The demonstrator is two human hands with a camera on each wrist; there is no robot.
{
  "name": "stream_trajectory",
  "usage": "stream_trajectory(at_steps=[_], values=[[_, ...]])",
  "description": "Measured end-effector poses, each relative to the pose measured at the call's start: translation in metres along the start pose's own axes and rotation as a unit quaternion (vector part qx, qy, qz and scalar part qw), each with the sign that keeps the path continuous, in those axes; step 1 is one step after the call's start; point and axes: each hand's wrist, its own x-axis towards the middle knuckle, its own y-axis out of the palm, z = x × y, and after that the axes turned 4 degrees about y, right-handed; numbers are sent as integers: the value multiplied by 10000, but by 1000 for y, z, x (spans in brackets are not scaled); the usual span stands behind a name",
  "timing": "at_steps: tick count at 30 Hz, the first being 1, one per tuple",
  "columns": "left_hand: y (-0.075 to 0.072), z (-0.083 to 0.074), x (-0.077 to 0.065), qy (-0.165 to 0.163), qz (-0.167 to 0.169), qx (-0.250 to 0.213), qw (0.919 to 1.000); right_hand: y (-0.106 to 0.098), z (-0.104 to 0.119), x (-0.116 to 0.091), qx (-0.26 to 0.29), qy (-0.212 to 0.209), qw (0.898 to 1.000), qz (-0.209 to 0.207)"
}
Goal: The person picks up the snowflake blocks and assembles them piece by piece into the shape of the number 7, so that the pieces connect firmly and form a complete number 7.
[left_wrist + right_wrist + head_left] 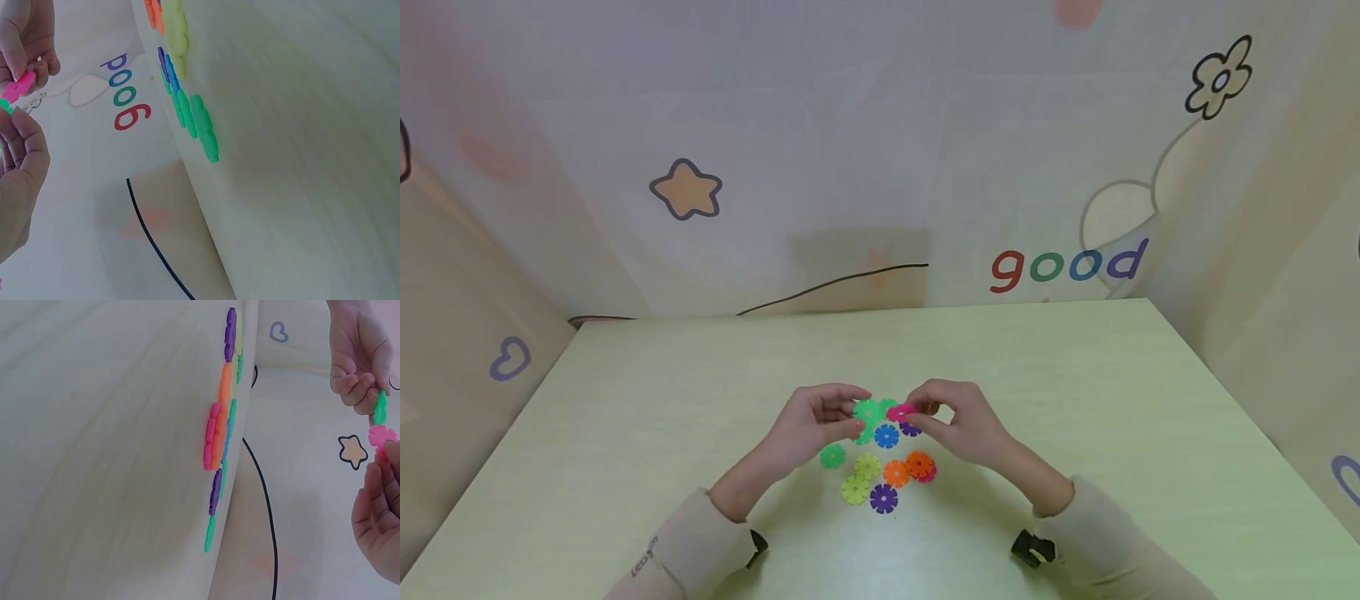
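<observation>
Table (1075, 375) from my remote feed: barely started, I reckon
Left hand (811, 422) and right hand (967, 422) above a spread of loose discs (896, 473), fingers pinching a green disc (380, 410) and a pink disc (380, 434) respectively, meeting midair. Can't tell if they've joined; the rest is left, I'd guess.

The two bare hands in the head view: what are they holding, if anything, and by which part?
The left hand pinches a green notched plastic disc by its rim; the right hand pinches a pink notched plastic disc by its rim.
</observation>
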Motion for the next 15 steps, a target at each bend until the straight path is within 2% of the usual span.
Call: stream_trajectory(at_steps=[8, 15], values=[[0, 0, -2, 67, 123, -226, 9996, 3, 2, 0, -16, -61, 10000, 13], [2, 2, -3, 142, 363, -471, 9981, 6, 4, -1, -139, -293, 9995, 6]])
